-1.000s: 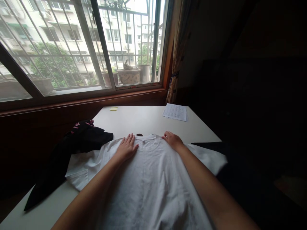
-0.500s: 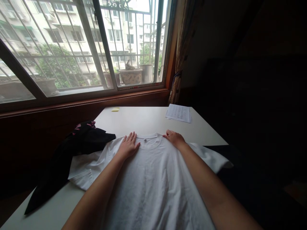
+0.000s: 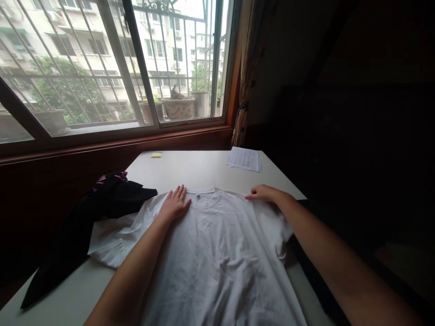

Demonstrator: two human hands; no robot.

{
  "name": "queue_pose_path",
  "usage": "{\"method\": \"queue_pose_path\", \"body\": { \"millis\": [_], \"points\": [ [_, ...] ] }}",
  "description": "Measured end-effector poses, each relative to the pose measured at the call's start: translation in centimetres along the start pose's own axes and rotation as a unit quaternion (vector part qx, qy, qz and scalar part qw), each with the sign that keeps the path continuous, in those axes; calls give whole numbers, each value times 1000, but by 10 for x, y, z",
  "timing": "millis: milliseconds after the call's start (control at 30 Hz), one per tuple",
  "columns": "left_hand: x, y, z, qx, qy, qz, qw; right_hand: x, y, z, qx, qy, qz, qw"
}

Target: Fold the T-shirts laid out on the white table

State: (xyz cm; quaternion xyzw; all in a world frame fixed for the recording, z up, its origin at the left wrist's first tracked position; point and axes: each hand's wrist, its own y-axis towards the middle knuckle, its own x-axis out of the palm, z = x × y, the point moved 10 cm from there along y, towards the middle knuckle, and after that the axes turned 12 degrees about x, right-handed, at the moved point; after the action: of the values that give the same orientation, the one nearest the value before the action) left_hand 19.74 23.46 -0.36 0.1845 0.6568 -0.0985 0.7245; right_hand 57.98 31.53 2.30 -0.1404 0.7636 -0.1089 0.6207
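Shirt (image 3: 204, 244) lies spread on the table (image 3: 190, 167). Left hand (image 3: 176, 203) rests flat beside the collar (image 3: 204, 202); right hand (image 3: 265, 193) has moved from the collar's other side out along the shoulder (image 3: 234, 199), curled, whether pinching I cannot tell, so the hands span more width.

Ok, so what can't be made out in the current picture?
In the head view:
White shirt: lower hem cut off by the bottom edge.
Right hand: its curled fingers hide whether it pinches fabric.
Left hand: covers the cloth beneath it.
Papers: print too small to read.
Black garment: pink marks too small to read.
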Motion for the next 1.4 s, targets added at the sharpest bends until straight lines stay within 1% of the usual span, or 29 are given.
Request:
{"method": "queue_pose_path", "body": {
  "millis": [100, 167, 267, 367, 467, 567, 667, 800, 900, 1000, 1100, 1167, 1200, 1267, 1333, 1400],
  "points": [
    [-1, 0, 1, 0, 0, 0, 1000, -8, -18, 33, 11, 20, -58, 998],
    [-1, 0, 0, -1, 1, -1, 1000, -14, -31, 48, 14, 34, -82, 996],
    [0, 0, 0, -2, 2, -4, 1000, -21, -53, 58, 5, 78, -110, 991],
    [1, 1, -1, -2, 5, -7, 1000, -22, -72, 61, -8, 116, -120, 986],
    [1, 1, -1, -4, 9, -10, 1000, -18, -85, 72, -2, 116, -104, 988],
    [2, 1, -2, -7, 14, -15, 1000, -12, -93, 95, 35, 106, -84, 990],
    [2, 1, -2, -9, 19, -19, 1000, -15, -105, 111, 47, 146, -83, 985],
    [2, 1, -2, -11, 26, -24, 999, -39, -126, 117, 22, 262, -61, 963],
    [3, 2, -2, -12, 28, -28, 999, -56, -135, 126, 31, 334, -31, 941],
    [4, 2, -3, -13, 31, -29, 999, -75, -140, 134, 45, 379, 29, 924],
    [3, 2, -3, -15, 33, -30, 999, -94, -145, 135, 40, 447, 93, 889],
    [3, 2, -3, -14, 34, -30, 999, -99, -147, 132, 37, 497, 107, 860],
    [3, 2, -3, -14, 35, -31, 999, -98, -146, 131, 44, 516, 108, 849],
    [2, 2, -2, -14, 36, -31, 999, -90, -143, 136, 71, 537, 108, 834],
    [2, 2, -2, -13, 36, -30, 999, -73, -139, 145, 108, 543, 102, 827],
    [3, 2, -3, -13, 38, -28, 999, -50, -138, 158, 142, 541, 87, 825]
  ]
}}
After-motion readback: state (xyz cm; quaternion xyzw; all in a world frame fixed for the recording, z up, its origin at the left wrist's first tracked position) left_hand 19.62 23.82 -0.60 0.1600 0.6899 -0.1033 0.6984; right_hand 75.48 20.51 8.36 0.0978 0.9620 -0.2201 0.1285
